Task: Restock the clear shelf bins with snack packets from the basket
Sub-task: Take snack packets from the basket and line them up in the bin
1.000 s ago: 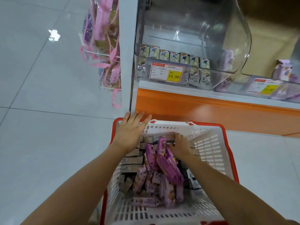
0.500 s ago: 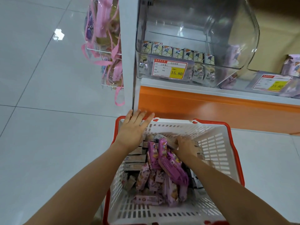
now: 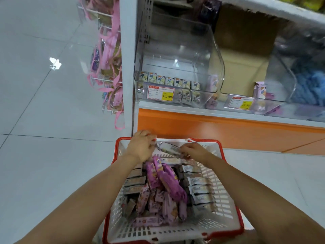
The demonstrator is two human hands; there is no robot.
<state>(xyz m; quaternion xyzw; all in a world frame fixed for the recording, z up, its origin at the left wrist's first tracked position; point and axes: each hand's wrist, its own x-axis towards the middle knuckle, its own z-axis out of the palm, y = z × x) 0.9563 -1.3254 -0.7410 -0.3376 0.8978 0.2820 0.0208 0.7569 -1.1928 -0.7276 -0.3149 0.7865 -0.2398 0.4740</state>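
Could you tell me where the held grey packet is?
Head view, centre: the grey packet sits between the left hand and right hand, over the basket's far end.

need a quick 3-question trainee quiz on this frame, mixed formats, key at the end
1. True or false: the left clear bin is filled to its top with packets.
2. What do the left hand and right hand hold between them over the basket? A) a purple packet B) a grey packet C) a cardboard box
3. What price shows on the left bin's yellow tag?
Key: 1 false, only a low row at its front. 2 B. 3 15.80.
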